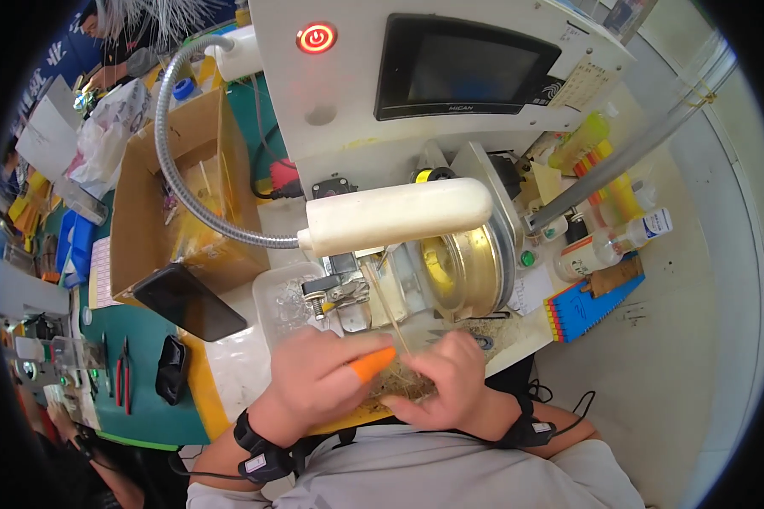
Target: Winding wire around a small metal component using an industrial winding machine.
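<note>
A thin wooden-looking stick [388, 307] slants from the metal clamp fixture [341, 293] down to the fingertips of my right hand [454, 382]. That hand's fingers are curled at the stick's near end, and its thumb lies lower, toward my body. My left hand [323, 377] is closed beside it, an orange finger cover [372, 365] on one finger. Whatever its fingers hold is hidden. Just beyond my right hand is a round, gold-coloured wheel [441, 276] in a metal-rimmed housing. A white lamp head [399, 216] hangs over the fixture and hides part of it.
A white machine with a dark screen [467, 68] and a lit red button [317, 37] stands ahead. Left are a cardboard box [132, 229], phone [191, 301], clear tray [280, 297] and red-handled pliers [124, 382]. Bottles [590, 254] and a blue board [598, 297] lie right.
</note>
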